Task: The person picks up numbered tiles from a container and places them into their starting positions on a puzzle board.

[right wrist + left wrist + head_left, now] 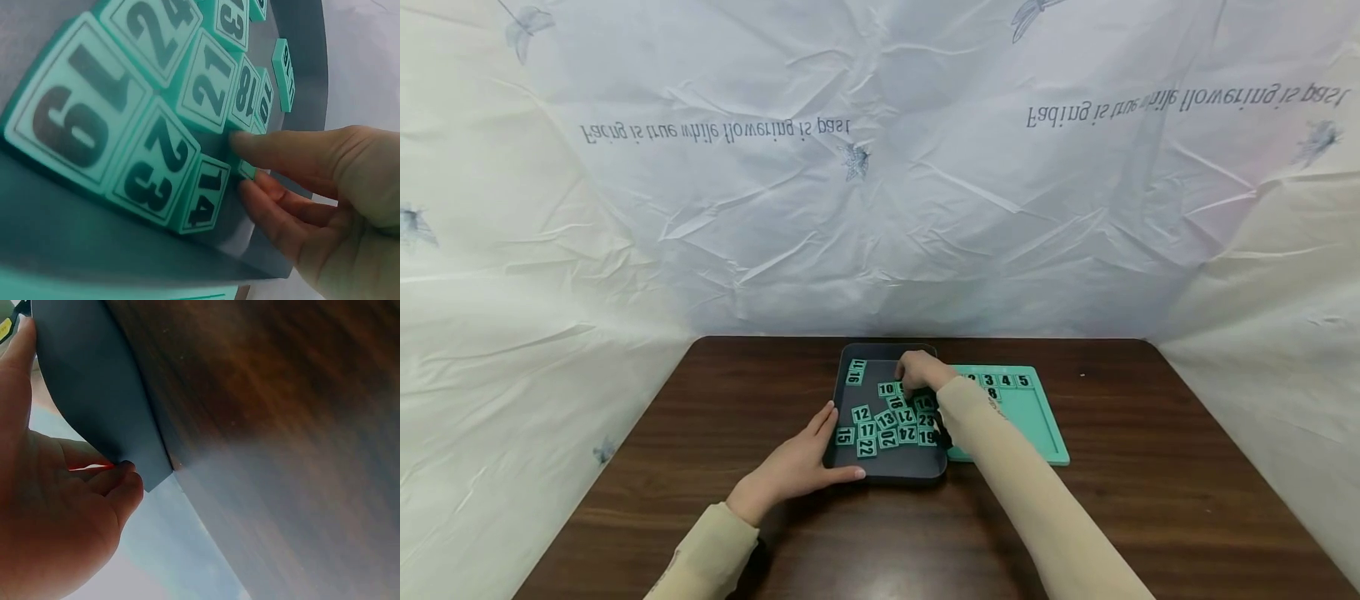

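Note:
A dark grey tray [887, 477] sits mid-table and holds several teal numbered tiles [887, 421]. My left hand [801, 467] holds the tray's near-left corner, thumb along the front rim and fingers up the left side. The left wrist view shows curled fingers [119, 484] against that corner of the tray [87, 381]. My right hand [917, 371] reaches into the far part of the tray. In the right wrist view its fingers [275, 206] pinch a small teal tile [247, 169] beside tiles 14 [203, 194], 23 [153, 165] and 19 [75, 125]. The pinched tile's number is hidden.
A teal board [1030, 417] lies right of the tray, touching it, with tiles 3, 4, 5 and 8 set along its far edge. The brown wooden table [1150, 458] is ringed by crinkled white sheeting on three sides.

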